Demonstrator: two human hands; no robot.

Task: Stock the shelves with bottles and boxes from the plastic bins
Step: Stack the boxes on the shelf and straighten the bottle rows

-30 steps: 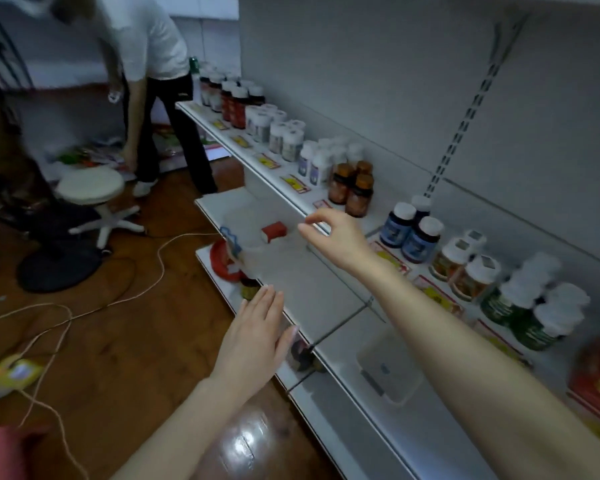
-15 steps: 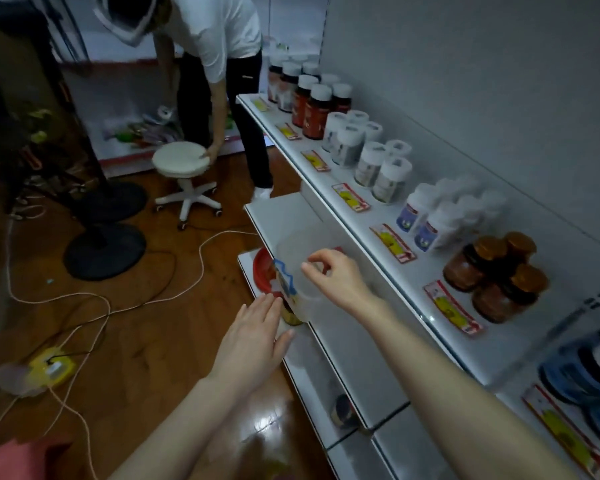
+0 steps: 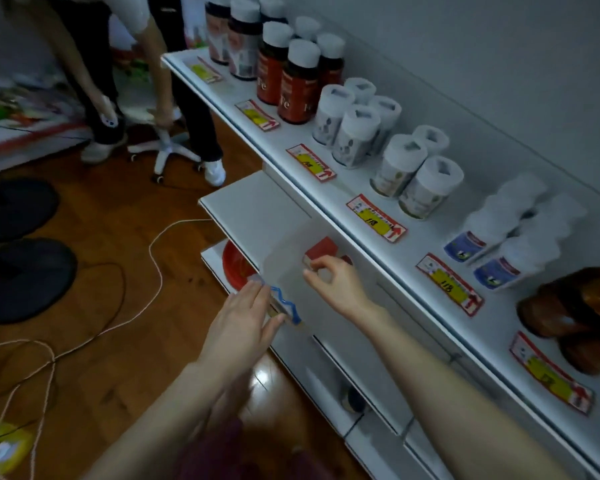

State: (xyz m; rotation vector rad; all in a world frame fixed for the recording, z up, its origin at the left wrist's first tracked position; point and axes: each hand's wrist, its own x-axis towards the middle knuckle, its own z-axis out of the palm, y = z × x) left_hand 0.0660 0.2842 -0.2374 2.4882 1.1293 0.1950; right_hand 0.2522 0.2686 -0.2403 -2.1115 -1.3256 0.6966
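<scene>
Clear plastic bin (image 3: pixel 288 251) sits on the middle shelf (image 3: pixel 253 206) with a red box (image 3: pixel 321 248) inside it. The right hand (image 3: pixel 338 284) pinches its rim beside the box. The left hand (image 3: pixel 239 318), fingers straight, presses its blue handle (image 3: pixel 286 303). Above, yellow price tags (image 3: pixel 375 221) read "118"; dark red bottles (image 3: pixel 296 85) show "Fe".
</scene>
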